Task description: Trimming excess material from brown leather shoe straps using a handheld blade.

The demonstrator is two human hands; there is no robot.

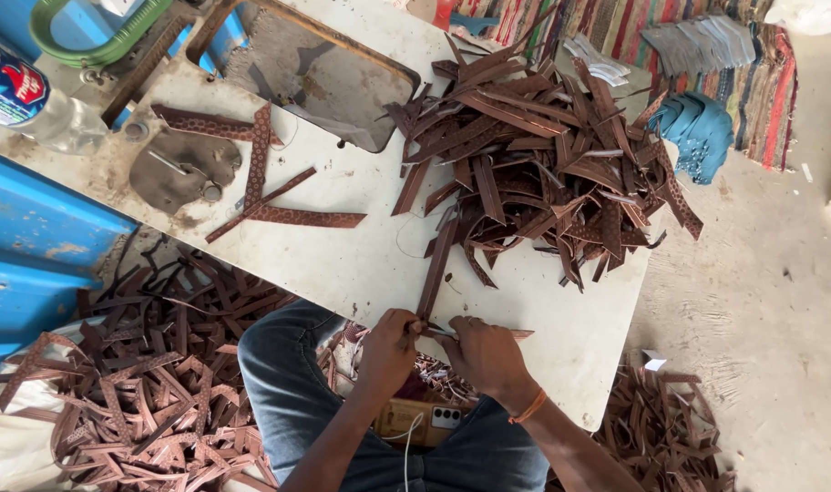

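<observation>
Long brown leather strip (436,264), narrow and flat, slightly below frame centre. Lying diagonally on the pale table, lower end pinched between both hands, upper end touching the strip heap.

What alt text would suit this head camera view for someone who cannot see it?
Seen from above, a seated person's left hand and right hand pinch a brown strip at the edge of a worn white table. A big strip pile lies on the table, with more strips on the floor.

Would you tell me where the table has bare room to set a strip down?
Bare table lies between the crossed strips and the big strip pile, and right of the right hand near the corner. The pile's side is crowded; the left hand holds a strip.
</observation>
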